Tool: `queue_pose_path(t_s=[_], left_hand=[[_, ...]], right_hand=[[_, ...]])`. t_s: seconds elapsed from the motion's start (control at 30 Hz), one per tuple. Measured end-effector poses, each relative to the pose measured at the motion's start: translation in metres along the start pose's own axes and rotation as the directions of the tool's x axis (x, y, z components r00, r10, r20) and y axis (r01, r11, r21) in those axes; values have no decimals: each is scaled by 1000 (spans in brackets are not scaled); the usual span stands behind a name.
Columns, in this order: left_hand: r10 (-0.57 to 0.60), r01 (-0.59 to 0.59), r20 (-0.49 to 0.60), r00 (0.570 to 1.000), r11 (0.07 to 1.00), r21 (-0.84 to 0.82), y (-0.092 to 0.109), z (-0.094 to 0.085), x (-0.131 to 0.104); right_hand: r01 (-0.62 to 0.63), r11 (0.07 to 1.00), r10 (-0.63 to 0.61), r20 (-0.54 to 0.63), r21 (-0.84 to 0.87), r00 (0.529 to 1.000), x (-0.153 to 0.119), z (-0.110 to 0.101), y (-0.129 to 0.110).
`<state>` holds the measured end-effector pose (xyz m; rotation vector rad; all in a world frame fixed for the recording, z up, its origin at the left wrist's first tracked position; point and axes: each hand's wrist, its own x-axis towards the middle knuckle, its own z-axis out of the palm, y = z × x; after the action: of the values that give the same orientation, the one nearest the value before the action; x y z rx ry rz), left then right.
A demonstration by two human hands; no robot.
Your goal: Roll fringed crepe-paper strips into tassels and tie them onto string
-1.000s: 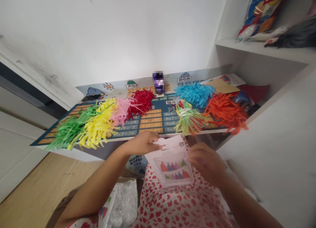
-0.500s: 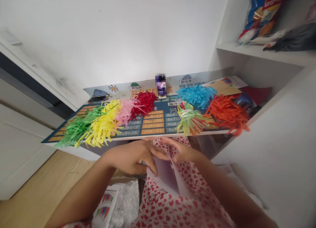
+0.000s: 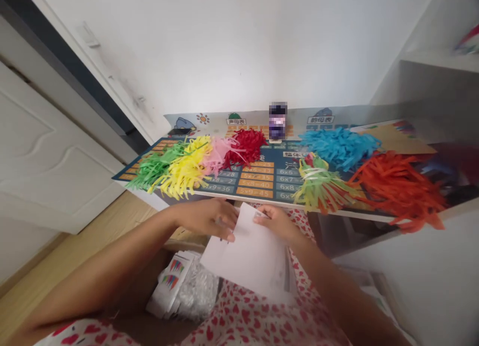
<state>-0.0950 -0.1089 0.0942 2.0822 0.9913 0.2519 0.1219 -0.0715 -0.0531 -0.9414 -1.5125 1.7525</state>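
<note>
Over my lap I hold a white sheet of paper [image 3: 249, 256] tilted, its broad face toward me, with faint grey print near the lower right edge. My right hand [image 3: 279, 223] grips the sheet's upper right edge, thumb in front. On the opposite edge, my left hand [image 3: 207, 218] has its thumb on the paper; its other fingers are curled and partly blurred. Both hands are just below the front edge of the table [image 3: 258, 193]. Nearest above them lies a multicoloured bundle of paper strips [image 3: 318, 181] tied with a white band.
Green [image 3: 159, 164], yellow [image 3: 189, 169], pink [image 3: 219, 156], red [image 3: 245, 146], blue [image 3: 340, 146] and orange strip piles [image 3: 398, 186] line the table. A pixelated purple item [image 3: 277, 121] stands behind. Beside my lap are printed cards [image 3: 170, 283] and clear plastic wrapping [image 3: 200, 288].
The sheet, earlier seen bent open between my hands, now turns its broad face toward me. My right hand has shifted its grip along the edge. The camera view has swung left.
</note>
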Motion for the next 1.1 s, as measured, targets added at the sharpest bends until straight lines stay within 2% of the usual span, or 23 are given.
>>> queue_pose_path(t_s=[0.07,0.1,0.17,0.2,0.27,0.37,0.43,0.47,0.53,0.6,0.63,0.67,0.73,0.9,1.1], left_hand=[[-129,145,-87,988,967,211,-11,11,-7],[-211,240,-124,970,920,310,-14,17,-10],[-362,450,-284,888,812,371,-20,29,-15],[-412,511,-321,853,782,356,-22,34,-17],[-461,543,-324,826,805,240,-26,42,-20],[-500,482,-242,832,866,-131,-32,48,-22],[-529,438,-194,826,819,-371,-33,49,-22],[-543,422,-176,821,784,-455,-32,49,-22],[-570,412,-142,809,723,-555,-29,49,-22],[-600,426,-113,792,676,-601,-24,49,-21],[-610,435,-101,786,662,-610,-22,50,-22],[-613,441,-93,785,657,-612,-20,51,-22],[-607,442,-83,790,658,-610,-17,53,-23],[-616,447,-83,783,651,-613,-13,57,-26],[-618,436,-57,784,614,-658,-8,58,-30]], right_hand=[[47,999,-49,-101,-15,994,3,7,2],[85,995,-91,-149,-50,985,4,11,4],[167,971,-203,-227,-168,953,3,16,6],[196,952,-255,-254,-234,933,2,19,6],[224,914,-325,-281,-339,903,-1,22,5],[257,868,-394,-274,-426,877,-6,24,2],[304,822,-465,-261,-481,846,-9,24,0],[331,783,-523,-268,-527,809,-10,25,0],[388,646,-679,-262,-657,686,-13,27,2],[461,463,-814,-157,-757,560,-16,30,3],[508,392,-846,-85,-767,526,-18,32,4],[559,349,-857,-15,-752,515,-19,35,4],[634,338,-852,61,-696,521,-22,40,3],[664,384,-838,61,-642,542,-24,51,0],[702,402,-831,89,-588,550,-23,53,-2]])
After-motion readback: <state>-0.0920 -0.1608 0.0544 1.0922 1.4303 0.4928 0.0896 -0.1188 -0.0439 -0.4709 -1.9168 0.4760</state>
